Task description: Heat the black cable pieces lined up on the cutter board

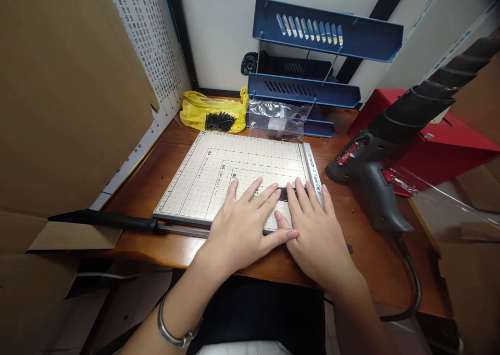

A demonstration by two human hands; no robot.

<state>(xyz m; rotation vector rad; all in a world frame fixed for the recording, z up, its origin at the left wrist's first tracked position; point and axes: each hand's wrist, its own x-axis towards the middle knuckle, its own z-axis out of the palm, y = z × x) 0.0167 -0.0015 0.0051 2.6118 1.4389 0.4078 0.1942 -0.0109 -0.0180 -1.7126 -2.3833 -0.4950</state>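
Observation:
A cream paper cutter (195,178) with a printed grid lies flat on the wooden table. Across its right part runs a small row of thin black strips (288,194), partly hidden under my fingers. My left hand (248,217) lies flat with fingers spread, its fingertips at the left end of the strips. Over their right portion, near the cutter's metal edge, rests my right hand (312,222), fingers stretched out. My left thumb touches my right hand near its thumb. The cutter's black-handled arm (128,221) is down along the near edge, handle pointing left.
Behind the cutter sit a yellow plastic bag (195,107) with a pile of short black pieces (220,121), a clear bag (277,120) and a blue tiered rack (328,37). At right, a heat gun (375,172) stands by a red box (449,146). Cardboard (70,84) walls the left.

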